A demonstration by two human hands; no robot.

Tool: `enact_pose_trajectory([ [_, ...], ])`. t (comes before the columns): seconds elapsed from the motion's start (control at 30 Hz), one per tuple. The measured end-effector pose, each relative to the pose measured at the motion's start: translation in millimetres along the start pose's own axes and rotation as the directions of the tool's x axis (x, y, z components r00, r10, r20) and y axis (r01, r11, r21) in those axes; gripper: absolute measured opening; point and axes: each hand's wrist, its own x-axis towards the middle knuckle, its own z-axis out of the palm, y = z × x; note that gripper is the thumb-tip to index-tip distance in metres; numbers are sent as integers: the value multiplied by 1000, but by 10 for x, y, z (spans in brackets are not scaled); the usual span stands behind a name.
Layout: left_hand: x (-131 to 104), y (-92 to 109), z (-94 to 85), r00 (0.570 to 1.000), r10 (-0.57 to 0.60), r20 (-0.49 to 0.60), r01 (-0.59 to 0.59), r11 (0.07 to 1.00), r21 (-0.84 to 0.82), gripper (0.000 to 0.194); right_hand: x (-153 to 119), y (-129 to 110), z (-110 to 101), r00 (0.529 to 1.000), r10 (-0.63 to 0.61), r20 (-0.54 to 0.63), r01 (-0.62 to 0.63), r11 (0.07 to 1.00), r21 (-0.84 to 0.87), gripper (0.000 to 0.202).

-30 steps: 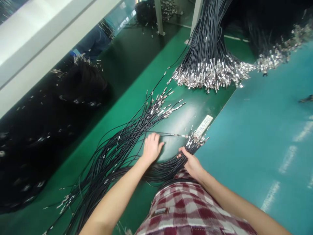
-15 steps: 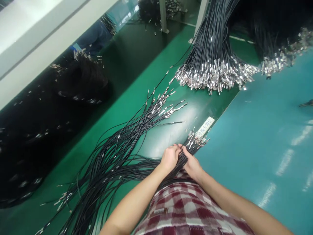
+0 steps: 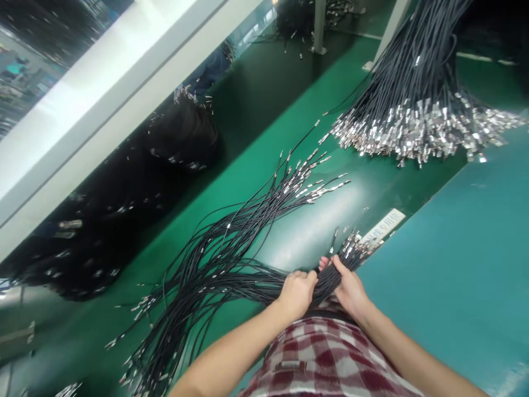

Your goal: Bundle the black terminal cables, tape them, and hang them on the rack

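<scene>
A bundle of thin black wires (image 3: 256,284) with metal terminals at its tips crosses in front of my body. My left hand (image 3: 298,293) is closed on top of the bundle. Just beyond it, near the terminal ends, my right hand (image 3: 347,284) curls around the same wires, thumb on top and fingertips showing at the far side. Some fingers are hidden by the wires. Another loose group of black wires (image 3: 243,220) lies spread behind the bundle, its metal ends pointing up and right.
A large sheaf of black wires (image 3: 421,82) hangs at the upper right. Dark wire heaps (image 3: 182,132) lie under a white beam (image 3: 124,88) on the left. A white label (image 3: 384,225) with printed characters sticks to the green surface (image 3: 264,132).
My view has turned left, so the scene sits further right. My left hand has drawn back along the bundle, away from my right hand; before, their fingers met.
</scene>
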Motion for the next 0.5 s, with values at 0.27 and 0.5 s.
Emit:
enact_pose_trajectory([
  [0.27, 642, -1261, -789, 802, -523, -290, 490, 853, -180, 5, -60, -41, 114, 991, -19, 133, 9, 997, 74, 36],
  [0.5, 362, -1482, -1035, 844, -391, -366, 281, 905, -320, 11, -22, -33, 108, 993, 16, 115, -30, 993, 116, 43],
])
